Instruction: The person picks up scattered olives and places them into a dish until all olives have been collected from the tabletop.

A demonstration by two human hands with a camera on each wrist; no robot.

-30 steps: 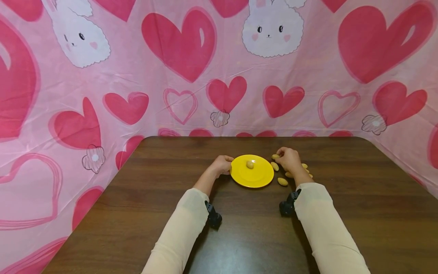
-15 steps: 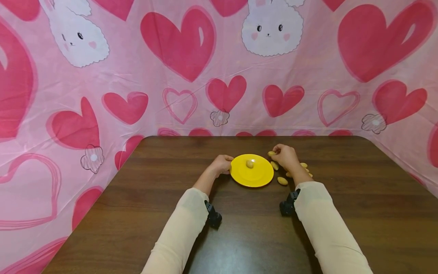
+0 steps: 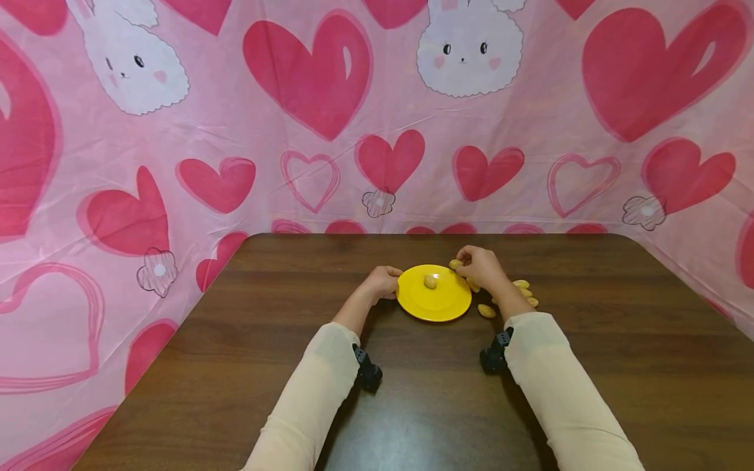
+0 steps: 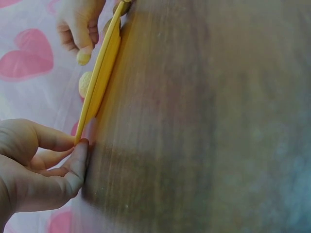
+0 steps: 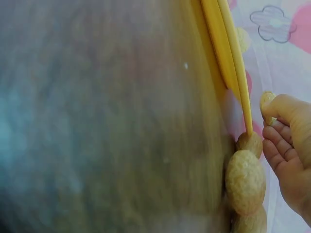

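Observation:
My left hand pinches the left rim of a flat yellow plate, thumb and fingers on either side of the edge in the left wrist view. One tan, oval, walnut-like nut lies on the plate towards its far side. Between thumb and fingertips my right hand pinches another walnut-like nut, over the plate's far right rim. The right wrist view shows this held nut above the plate's level. A nut beside the plate is partly covered by the right hand.
One loose nut lies on the table just right of the plate. Several more nuts are grouped beyond the right wrist. The brown wooden table reaches back to a pink heart-print cloth.
My right hand has moved left with the nut, from the table right of the plate to over its far right rim. The left hand and plate have stayed put.

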